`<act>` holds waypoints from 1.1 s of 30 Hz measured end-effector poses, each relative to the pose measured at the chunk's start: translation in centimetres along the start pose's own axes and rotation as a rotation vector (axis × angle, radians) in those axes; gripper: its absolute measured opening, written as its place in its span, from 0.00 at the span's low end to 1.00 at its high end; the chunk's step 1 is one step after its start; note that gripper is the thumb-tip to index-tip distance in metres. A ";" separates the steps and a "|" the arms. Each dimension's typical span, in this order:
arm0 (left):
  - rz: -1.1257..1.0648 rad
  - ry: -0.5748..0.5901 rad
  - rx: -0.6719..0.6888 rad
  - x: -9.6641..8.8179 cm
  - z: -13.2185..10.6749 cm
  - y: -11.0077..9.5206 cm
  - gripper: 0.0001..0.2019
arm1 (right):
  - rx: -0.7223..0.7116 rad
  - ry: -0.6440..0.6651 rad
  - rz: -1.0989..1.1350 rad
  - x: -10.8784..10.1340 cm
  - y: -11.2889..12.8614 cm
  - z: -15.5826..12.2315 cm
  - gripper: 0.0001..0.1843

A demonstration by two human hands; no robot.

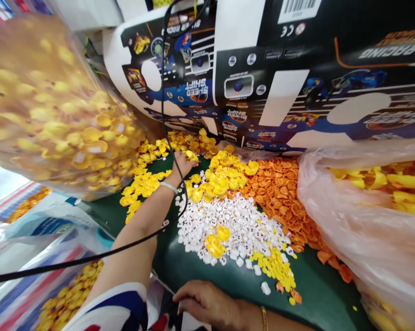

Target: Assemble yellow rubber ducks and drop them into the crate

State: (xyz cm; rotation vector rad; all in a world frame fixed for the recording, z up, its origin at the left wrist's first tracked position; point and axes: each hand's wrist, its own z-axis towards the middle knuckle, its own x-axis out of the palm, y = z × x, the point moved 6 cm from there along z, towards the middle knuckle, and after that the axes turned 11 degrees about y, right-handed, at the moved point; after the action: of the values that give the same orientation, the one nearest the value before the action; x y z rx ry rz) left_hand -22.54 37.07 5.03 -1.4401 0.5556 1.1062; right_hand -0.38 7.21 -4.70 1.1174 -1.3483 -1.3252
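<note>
My left hand [185, 164] reaches to the far part of the green tabletop [173, 248]. Its fingers are closed on a yellow plastic piece [193, 156], partly covered by the fingers. Around it lie loose yellow shell-like pieces [141, 186] and a heap of yellow cup-shaped pieces [224, 172]. Close to the table's near edge is my right hand [207, 301], loosely curved with thumb and fingers apart and nothing visible in it. Beyond it spread small white pieces with dark dots [235, 220], with two yellow pieces [215, 246] on top.
Orange pieces [279, 188] and small yellow discs [276, 266] lie to the right. A clear bag of yellow parts [55, 115] bulges at left, another plastic bag [359, 220] at right. Printed card sheets [262, 92] stand behind. A black cable [163, 92] hangs across the view.
</note>
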 end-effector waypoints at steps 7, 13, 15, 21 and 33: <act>0.240 0.100 0.084 -4.9 -14.4 3.1 0.18 | 0.074 -0.009 -0.162 0.4 3.6 -1.0 0.16; 0.214 0.055 0.153 -5.1 -20.1 4.3 0.34 | 0.098 -0.047 -0.225 1.0 3.6 -1.1 0.13; 0.270 0.024 0.177 -5.1 -21.1 3.9 0.41 | 0.105 -0.074 -0.229 1.0 4.1 -1.3 0.12; 0.401 0.088 0.311 -4.9 -22.5 1.9 0.39 | 0.034 -0.240 -0.276 -0.8 7.4 -2.1 0.13; -0.279 0.034 0.416 -5.2 -30.8 -2.6 0.20 | -0.010 -0.624 -0.462 -4.8 10.3 -4.4 0.37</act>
State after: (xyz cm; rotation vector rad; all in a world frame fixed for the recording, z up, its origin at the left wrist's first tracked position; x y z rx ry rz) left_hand -13.14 7.27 6.93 -1.1321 0.5519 0.6968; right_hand 4.74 11.29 5.58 1.0906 -1.5631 -2.1437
